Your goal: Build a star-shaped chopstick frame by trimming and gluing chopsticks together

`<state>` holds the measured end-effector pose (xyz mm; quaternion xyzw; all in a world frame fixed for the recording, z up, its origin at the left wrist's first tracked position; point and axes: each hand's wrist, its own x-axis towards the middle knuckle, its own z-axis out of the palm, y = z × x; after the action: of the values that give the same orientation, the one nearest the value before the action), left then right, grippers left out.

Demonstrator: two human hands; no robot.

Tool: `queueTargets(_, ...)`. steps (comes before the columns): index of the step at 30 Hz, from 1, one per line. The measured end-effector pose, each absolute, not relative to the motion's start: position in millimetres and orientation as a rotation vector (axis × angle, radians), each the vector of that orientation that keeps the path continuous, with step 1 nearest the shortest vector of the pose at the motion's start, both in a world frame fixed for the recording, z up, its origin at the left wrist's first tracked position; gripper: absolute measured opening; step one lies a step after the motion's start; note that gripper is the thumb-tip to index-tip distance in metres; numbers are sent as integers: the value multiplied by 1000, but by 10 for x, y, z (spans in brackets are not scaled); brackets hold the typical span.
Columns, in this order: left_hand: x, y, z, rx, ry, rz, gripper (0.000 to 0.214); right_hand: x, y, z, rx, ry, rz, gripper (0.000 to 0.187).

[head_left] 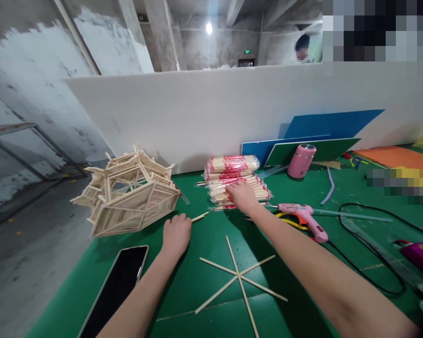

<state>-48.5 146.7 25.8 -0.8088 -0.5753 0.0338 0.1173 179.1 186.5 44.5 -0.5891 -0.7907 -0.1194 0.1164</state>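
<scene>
My left hand (177, 232) is closed around a wooden chopstick (200, 217), whose end sticks out to the right above the green table. My right hand (242, 195) reaches to the back, its fingers curled onto the chopsticks (259, 184) in clear and red plastic wrapping; its fingertips are partly hidden. Behind it lies another wrapped bundle of chopsticks (231, 163). Between my forearms, several chopsticks cross at one middle point as a flat star (238, 275). Left of my left hand stands a hollow, many-sided stick model (136, 199).
A phone (118, 281) lies at the left edge of the green table (183, 305). To the right are a pink glue gun (305, 217) with a black cord, yellow-handled pliers (291, 221), and a pink flask (302, 161). A white board (197, 112) stands across the back.
</scene>
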Motion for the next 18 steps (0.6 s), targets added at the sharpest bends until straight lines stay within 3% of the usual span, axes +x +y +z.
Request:
queueTargets(4,-507,1478,275,-2380,-1696,100,32,1914,1813,725,-1588,-2214,-364,22)
queueTargets(9,-581,1416,332,-2436,-1681,101,31,2051,1596,1099,-1463,-1959,-356,30)
queueTargets(18,-583,1531,294,-2382,-1799,-33,35,2049,1151,1393,-1233,-1768,-118,25)
